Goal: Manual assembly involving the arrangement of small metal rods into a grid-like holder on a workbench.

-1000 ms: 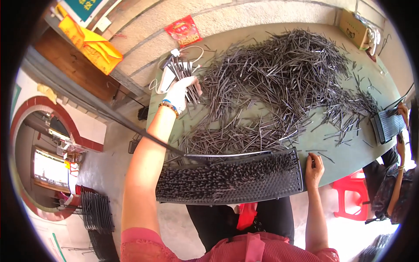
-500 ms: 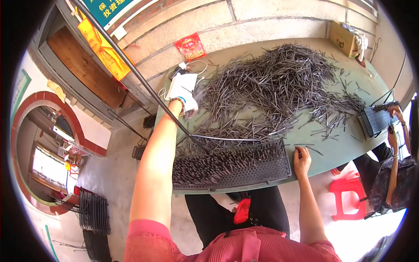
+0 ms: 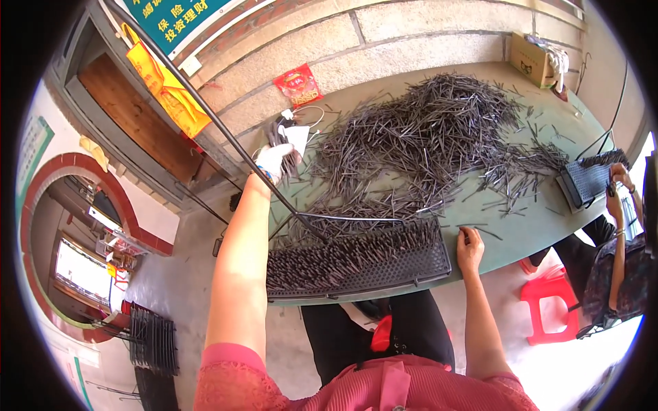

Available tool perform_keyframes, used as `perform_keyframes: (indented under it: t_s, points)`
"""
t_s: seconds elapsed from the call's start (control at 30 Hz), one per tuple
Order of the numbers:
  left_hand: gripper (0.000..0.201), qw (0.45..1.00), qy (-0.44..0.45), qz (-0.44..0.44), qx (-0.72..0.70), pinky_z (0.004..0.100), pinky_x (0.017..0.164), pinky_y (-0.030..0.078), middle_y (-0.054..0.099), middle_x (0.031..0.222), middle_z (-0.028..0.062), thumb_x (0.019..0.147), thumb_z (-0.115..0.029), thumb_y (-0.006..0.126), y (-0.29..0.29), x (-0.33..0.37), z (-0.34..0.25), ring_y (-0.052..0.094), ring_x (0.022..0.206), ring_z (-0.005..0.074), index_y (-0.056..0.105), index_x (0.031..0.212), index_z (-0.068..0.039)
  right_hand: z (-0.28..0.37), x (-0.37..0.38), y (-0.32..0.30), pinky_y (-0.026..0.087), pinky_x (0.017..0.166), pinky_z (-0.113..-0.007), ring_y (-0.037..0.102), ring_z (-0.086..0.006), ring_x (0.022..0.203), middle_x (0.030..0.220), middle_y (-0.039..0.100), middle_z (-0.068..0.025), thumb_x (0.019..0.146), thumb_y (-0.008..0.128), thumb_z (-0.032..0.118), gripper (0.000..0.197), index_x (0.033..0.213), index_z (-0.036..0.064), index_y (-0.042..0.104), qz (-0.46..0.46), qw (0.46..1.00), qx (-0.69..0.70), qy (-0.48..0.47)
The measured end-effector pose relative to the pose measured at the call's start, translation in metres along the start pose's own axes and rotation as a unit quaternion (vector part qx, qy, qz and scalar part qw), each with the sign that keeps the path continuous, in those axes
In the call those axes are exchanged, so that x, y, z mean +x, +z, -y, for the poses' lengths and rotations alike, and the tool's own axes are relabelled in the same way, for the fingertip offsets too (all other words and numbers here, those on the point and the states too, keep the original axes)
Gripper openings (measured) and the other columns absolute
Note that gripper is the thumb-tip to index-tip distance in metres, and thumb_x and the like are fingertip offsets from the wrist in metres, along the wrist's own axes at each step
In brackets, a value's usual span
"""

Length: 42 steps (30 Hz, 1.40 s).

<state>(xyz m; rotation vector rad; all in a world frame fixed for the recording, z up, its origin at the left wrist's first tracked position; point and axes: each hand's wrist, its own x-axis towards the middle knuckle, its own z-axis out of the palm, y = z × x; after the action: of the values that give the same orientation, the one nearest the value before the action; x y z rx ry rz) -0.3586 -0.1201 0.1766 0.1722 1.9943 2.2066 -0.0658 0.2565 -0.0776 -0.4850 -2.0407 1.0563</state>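
Observation:
My left hand (image 3: 274,161), in a white glove, is closed round a bundle of thin dark sticks (image 3: 275,134) over the table's left end, beside a white power adapter (image 3: 296,137). Its fingertips are partly hidden. My right hand (image 3: 470,250) rests bare at the table's near edge, fingers curled together; whether they pinch anything is too small to see. Between my arms lies a black perforated tray (image 3: 411,268), its holes mostly filled with upright dark sticks and its right and front part bare. A large loose heap of the same sticks (image 3: 439,123) covers the table behind it.
A long black rod (image 3: 205,103) slants down to the tray. At the right, another person's hands (image 3: 620,181) work over a second black tray (image 3: 582,183). A red packet (image 3: 299,85) and a cardboard box (image 3: 533,60) stand along the wall. A red stool (image 3: 552,308) is below right.
My left hand has moved slightly left, and the stick bundle in it now stands more upright and shows clearly. My right hand has stayed in place; the view has shifted slightly.

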Motion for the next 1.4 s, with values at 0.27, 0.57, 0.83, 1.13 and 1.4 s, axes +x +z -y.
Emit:
perform_keyframes:
  t_s: [0.27,0.57,0.83,1.13,1.4]
  points:
    - [0.016,0.959,0.137,-0.191,-0.158,0.0379,0.063,0.055,0.066,0.078,0.0176,0.084,-0.006,0.062,-0.07,-0.05,-0.016,0.064,0.066,0.0273,0.06,0.093,0.006,-0.001,-0.004,0.0,0.045,0.06,-0.026,0.054,-0.0122,0.064,0.076,0.06,-0.0052,0.089,0.061,0.006,0.012,0.097,-0.0011,0.067,0.01,0.996,0.086,0.035]
    - [0.019,0.94,0.184,-0.206,-0.201,0.0355,0.076,0.054,0.065,0.085,0.0112,0.088,-0.016,0.065,-0.027,-0.252,-0.02,0.064,0.08,0.0228,0.063,0.094,0.002,0.221,-0.064,-0.001,0.053,0.065,-0.028,0.062,-0.018,0.072,0.089,0.067,-0.009,0.076,0.076,-0.001,0.043,0.118,0.0015,0.064,0.23,0.916,0.257,-0.207]
    - [0.02,0.876,0.12,-0.3,-0.358,0.0368,0.084,0.055,0.062,0.09,0.0109,0.089,-0.012,0.066,0.059,-0.307,0.043,0.061,0.084,0.0199,0.057,0.101,0.0,0.274,-0.136,0.046,0.053,0.073,-0.026,0.061,-0.0135,0.082,0.105,0.06,-0.0096,0.079,0.074,-0.002,0.054,0.129,-0.0039,0.054,0.365,0.792,0.485,-0.06]
    - [0.021,0.878,0.021,-0.249,-0.407,0.0362,0.077,0.057,0.06,0.083,0.0083,0.087,-0.007,0.065,0.121,-0.302,0.074,0.061,0.074,0.0181,0.053,0.103,-0.002,0.239,-0.148,0.016,0.051,0.067,-0.024,0.06,-0.0118,0.072,0.097,0.059,-0.0066,0.086,0.066,-0.006,0.026,0.112,-0.0034,0.064,0.207,0.766,0.592,0.138]
    - [0.026,0.88,-0.013,-0.247,-0.405,0.0353,0.074,0.057,0.062,0.085,0.0104,0.087,-0.009,0.066,0.149,-0.291,0.097,0.062,0.074,0.0195,0.05,0.106,-0.002,0.213,-0.119,-0.006,0.042,0.086,-0.028,0.054,-0.0145,0.096,0.111,0.059,-0.0089,0.09,0.063,0.003,0.018,0.107,-0.0013,0.065,0.155,0.836,0.51,0.132]
